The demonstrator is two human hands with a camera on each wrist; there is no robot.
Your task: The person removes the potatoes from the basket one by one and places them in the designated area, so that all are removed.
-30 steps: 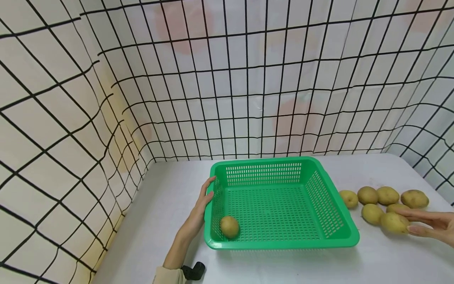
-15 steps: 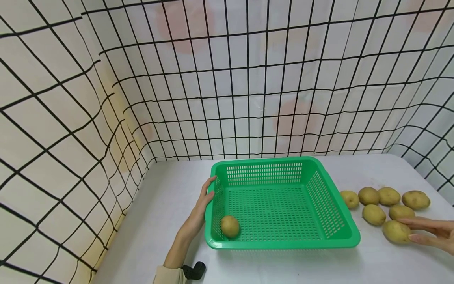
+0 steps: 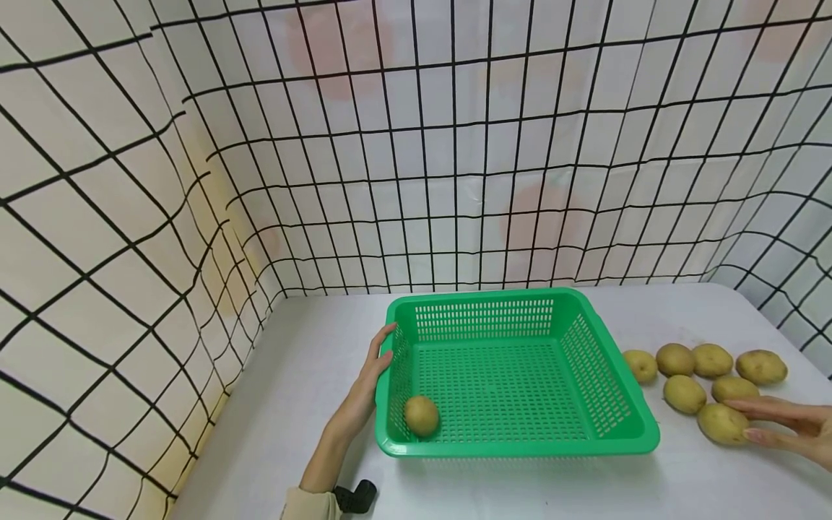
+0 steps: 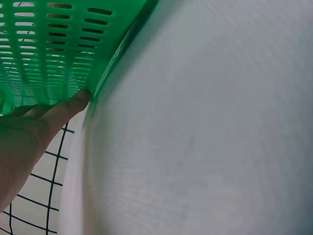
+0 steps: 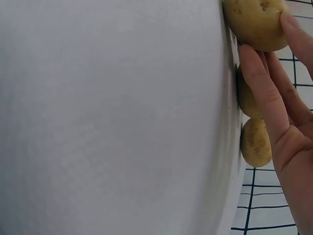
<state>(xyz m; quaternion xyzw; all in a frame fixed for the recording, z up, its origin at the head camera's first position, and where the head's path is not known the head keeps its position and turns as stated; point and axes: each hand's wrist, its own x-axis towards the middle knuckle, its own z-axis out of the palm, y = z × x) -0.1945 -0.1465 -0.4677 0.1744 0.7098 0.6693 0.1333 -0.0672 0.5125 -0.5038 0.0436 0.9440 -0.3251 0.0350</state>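
Observation:
A green plastic basket [image 3: 494, 449] with slotted walls sits on the table, and one potato [image 3: 421, 416] lies in its front left corner. My left hand [image 3: 357, 393] holds the basket's left side, thumb and a fingertip at the rim; the left wrist view shows fingers [image 4: 66, 110] against the outer wall. Right of the basket, my right hand [image 3: 789, 425] pinches the nearest potato [image 3: 720, 424] between thumb and fingers. The right wrist view shows this potato [image 5: 257, 22] with the thumb on one side and fingertips at the other, low at the tabletop.
Several more potatoes lie in a loose group right of the basket, including a front one [image 3: 685, 394] and a far right one [image 3: 762, 367]. A black grid net [image 3: 481, 173] over pale sheeting closes off the back and sides of the white table [image 3: 279, 375].
My right hand and its potato have shifted slightly toward the table's front edge, showing more of the potato behind. The left hand and basket stay practically in place.

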